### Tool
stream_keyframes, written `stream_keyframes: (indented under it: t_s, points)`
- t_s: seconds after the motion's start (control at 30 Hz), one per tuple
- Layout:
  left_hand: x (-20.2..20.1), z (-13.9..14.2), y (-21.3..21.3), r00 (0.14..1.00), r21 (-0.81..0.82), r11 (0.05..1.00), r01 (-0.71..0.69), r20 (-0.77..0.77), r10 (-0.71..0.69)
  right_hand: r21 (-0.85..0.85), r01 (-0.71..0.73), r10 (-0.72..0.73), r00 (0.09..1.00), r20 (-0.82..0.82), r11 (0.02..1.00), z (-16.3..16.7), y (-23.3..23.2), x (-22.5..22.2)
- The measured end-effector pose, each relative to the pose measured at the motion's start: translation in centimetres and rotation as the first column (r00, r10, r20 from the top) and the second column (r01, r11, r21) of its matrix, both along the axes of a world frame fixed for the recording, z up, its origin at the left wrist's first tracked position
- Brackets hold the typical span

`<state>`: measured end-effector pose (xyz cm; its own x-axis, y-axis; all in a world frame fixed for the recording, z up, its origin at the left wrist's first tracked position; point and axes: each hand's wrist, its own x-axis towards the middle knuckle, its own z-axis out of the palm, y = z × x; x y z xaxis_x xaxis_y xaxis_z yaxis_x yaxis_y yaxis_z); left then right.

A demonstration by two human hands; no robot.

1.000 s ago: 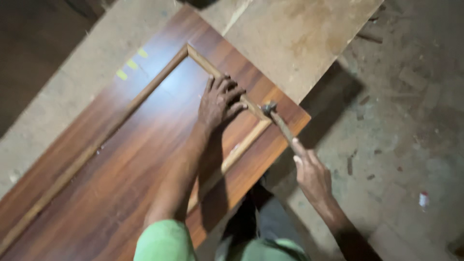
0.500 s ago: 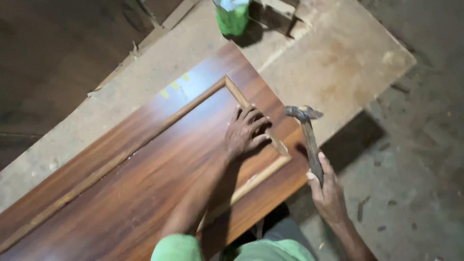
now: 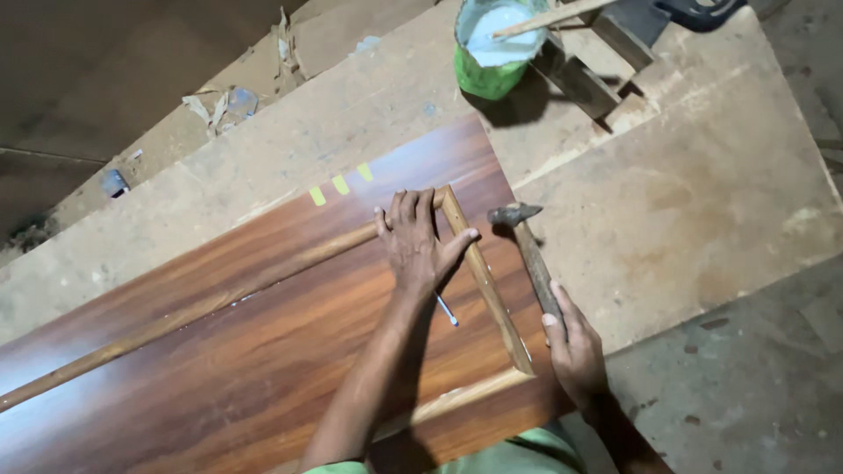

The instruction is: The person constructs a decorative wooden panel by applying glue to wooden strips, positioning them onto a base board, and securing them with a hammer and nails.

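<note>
The left hand (image 3: 418, 244) lies flat, fingers spread, pressing on the far right corner of the light wooden moulding frame (image 3: 481, 274) that sits on the dark brown door panel (image 3: 263, 351). The right hand (image 3: 572, 347) is clenched around the wooden handle of a hammer (image 3: 529, 254), whose metal head hangs just right of the frame's corner, near the left thumb. The panel lies on a dusty bench (image 3: 702, 211). At the far side stands a green tub of white glue (image 3: 494, 44) with a stick in it.
</note>
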<state>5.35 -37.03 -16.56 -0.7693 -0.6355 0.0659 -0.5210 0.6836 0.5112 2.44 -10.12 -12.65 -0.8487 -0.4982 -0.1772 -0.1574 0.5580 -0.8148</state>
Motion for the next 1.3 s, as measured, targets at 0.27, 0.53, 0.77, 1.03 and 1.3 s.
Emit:
stream_keyframes:
  t_s: [0.27,0.53,0.77,1.03,1.3]
  points:
    - [-0.3,-0.3,-0.3,0.998,-0.017,1.000,0.013,0.054,-0.012,0.172,-0.117,0.125,0.991,-0.037,0.978,1.2,-3.2,-2.4]
    - [0.0,-0.5,-0.3,0.999,-0.029,0.999,0.016,-0.029,-0.017,0.160,-0.166,0.191,0.969,-0.157,0.973,2.9,-5.1,-3.3]
    - [0.0,-0.3,-0.2,1.000,0.020,1.000,0.009,0.003,-0.009,0.027,-0.113,0.116,0.967,-0.226,0.993,2.7,-2.5,-0.9]
    - [-0.1,-1.2,0.1,0.998,-0.039,0.999,-0.018,-0.062,0.015,0.159,-0.159,0.203,0.927,-0.317,0.974,2.1,-3.2,-0.2]
    - [0.1,-0.9,0.0,0.996,-0.031,0.999,0.008,-0.094,-0.011,-0.043,-0.215,0.162,0.841,-0.516,0.976,2.9,-1.3,-0.1]
